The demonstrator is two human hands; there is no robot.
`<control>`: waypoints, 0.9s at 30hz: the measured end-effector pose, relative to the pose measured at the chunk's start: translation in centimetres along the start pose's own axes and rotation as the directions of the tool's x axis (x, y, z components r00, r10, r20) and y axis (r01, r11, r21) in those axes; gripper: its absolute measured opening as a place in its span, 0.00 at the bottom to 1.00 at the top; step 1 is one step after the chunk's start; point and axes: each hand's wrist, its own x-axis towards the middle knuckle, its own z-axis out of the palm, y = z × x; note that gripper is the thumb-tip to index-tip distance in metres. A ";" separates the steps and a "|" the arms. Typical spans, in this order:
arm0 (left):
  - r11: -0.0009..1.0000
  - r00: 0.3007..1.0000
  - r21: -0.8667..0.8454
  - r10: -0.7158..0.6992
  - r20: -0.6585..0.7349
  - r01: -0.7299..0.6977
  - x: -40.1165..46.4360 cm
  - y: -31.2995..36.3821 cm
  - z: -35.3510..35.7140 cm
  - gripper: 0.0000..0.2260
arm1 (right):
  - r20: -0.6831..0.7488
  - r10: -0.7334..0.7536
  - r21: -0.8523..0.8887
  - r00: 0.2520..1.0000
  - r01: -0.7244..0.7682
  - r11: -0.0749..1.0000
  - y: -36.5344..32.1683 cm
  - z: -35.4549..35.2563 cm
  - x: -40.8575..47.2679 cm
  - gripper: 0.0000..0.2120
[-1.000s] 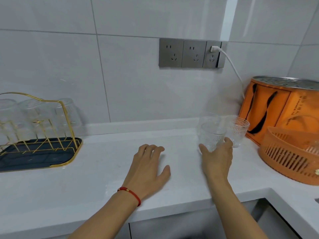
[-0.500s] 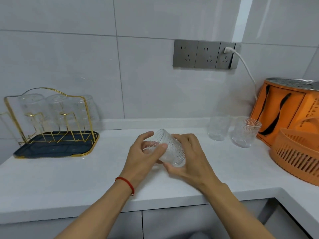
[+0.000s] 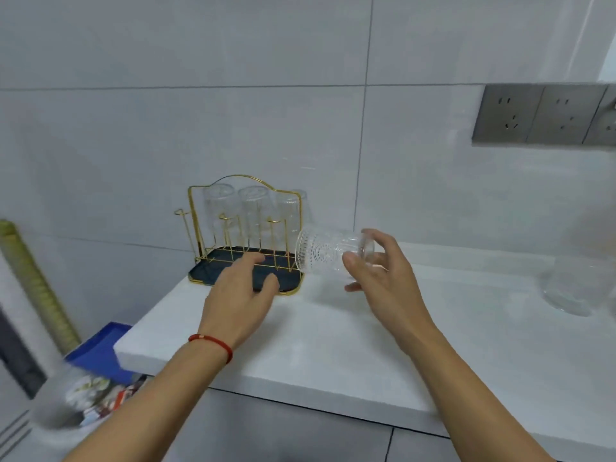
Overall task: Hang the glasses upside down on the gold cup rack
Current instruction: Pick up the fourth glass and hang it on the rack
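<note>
In the head view, the right hand carries a patterned drinking glass on its side above the bench, mouth turned toward the gold cup rack and just beside the rack's right end; its fingers and thumb close around the base. The left hand hovers over the rack's dark drip tray at the bench's left edge, its fingers spread loosely and holding nothing. Three glasses already hang inverted on the back pegs. The carrying step looks nearly finished; next the glass needs tipping fully mouth-down and lowering over a free front peg, clear of its neighbours.
</note>
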 end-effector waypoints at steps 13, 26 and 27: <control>0.907 0.985 0.418 -0.019 0.173 -0.056 -0.3 -6.1 2.1 0.28 | 0.199 -0.385 -0.223 0.901 0.424 0.878 -10.2 15.0 9.2 0.29; 0.917 0.985 0.389 0.020 0.174 -0.087 -0.4 -6.1 1.9 0.24 | 0.413 -0.345 -0.527 0.843 0.530 0.664 -8.9 23.9 12.9 0.29; 0.921 0.985 0.378 0.032 0.168 -0.094 -0.4 -6.1 1.9 0.24 | 0.423 -0.327 -0.569 0.845 0.529 0.630 -8.3 24.1 12.9 0.29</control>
